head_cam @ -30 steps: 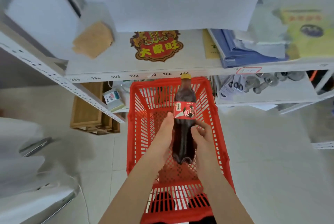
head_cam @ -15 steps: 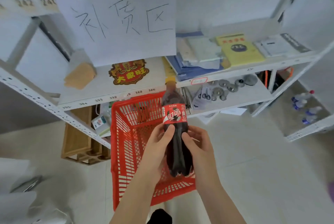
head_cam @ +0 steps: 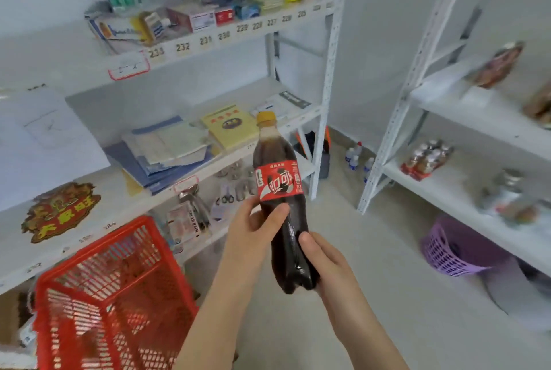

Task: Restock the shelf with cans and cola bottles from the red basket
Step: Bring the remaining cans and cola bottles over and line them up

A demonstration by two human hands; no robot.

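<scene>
A cola bottle (head_cam: 278, 178) with a yellow cap and red label stands nearly upright in mid-air at the centre of the view. My left hand (head_cam: 253, 229) grips its middle just below the label. My right hand (head_cam: 323, 259) holds its lower part and base from the right. The red basket (head_cam: 98, 289) sits at the lower left on the floor, in front of the left shelf. A white shelf unit (head_cam: 465, 107) on the right carries a pack of small bottles (head_cam: 425, 158) and some jars.
The left shelf unit (head_cam: 190, 178) holds booklets, a blue folder, boxes and a gold-red sticker (head_cam: 59, 211). A purple basket (head_cam: 456, 247) sits under the right shelf. Small bottles (head_cam: 356, 158) stand on the floor in the corner. Pale floor stretches between the two units.
The view has swung up and to the right, from the basket to the corner and right shelf. Both hands have lifted the cola bottle out of the basket and still hold it.
</scene>
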